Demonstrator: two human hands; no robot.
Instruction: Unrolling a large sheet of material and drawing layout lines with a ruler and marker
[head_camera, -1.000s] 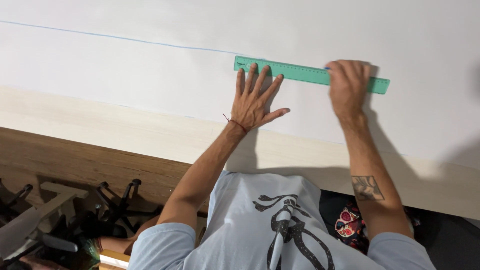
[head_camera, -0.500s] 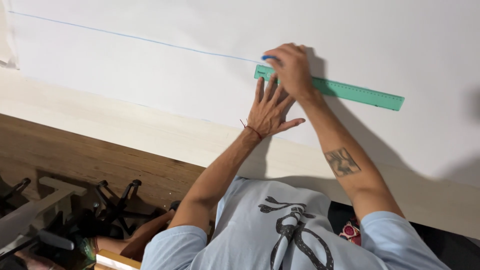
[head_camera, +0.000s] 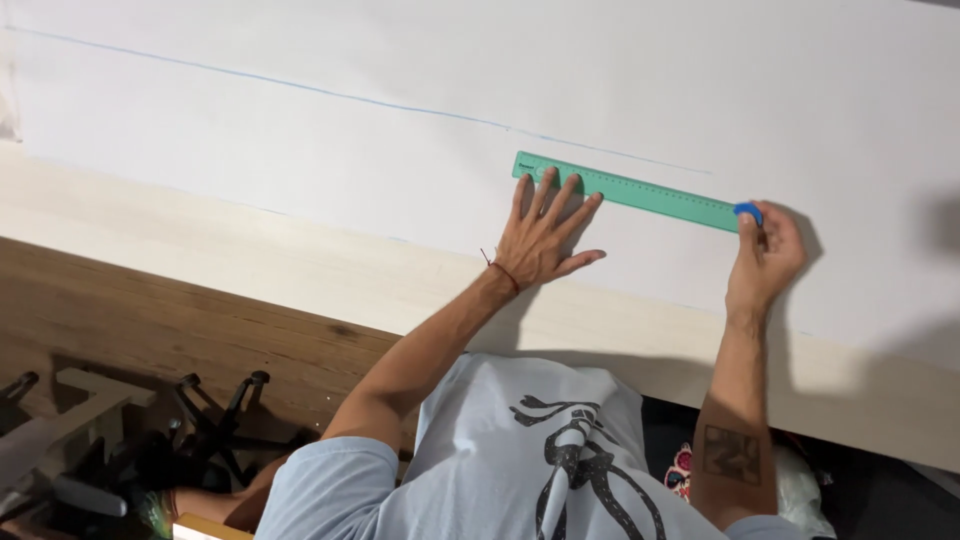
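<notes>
A green ruler (head_camera: 640, 193) lies slanted on a large white sheet (head_camera: 400, 130). My left hand (head_camera: 543, 236) is spread flat, its fingertips pressing on the ruler's left part. My right hand (head_camera: 765, 258) pinches a small blue piece of chalk (head_camera: 748, 210) at the ruler's right end. A thin blue line (head_camera: 330, 94) runs across the sheet from the far left and ends just above the ruler.
The sheet rests on a pale wooden tabletop (head_camera: 250, 255) whose near edge runs diagonally. Below it lies a wood floor (head_camera: 150, 330) with a black chair base (head_camera: 215, 425) and a pale wooden stool frame (head_camera: 70, 410) at the lower left.
My right hand has slid from the ruler's left end along its upper edge to its right end, and the blue line now extends further right. The left hand stays pressed on the ruler.
</notes>
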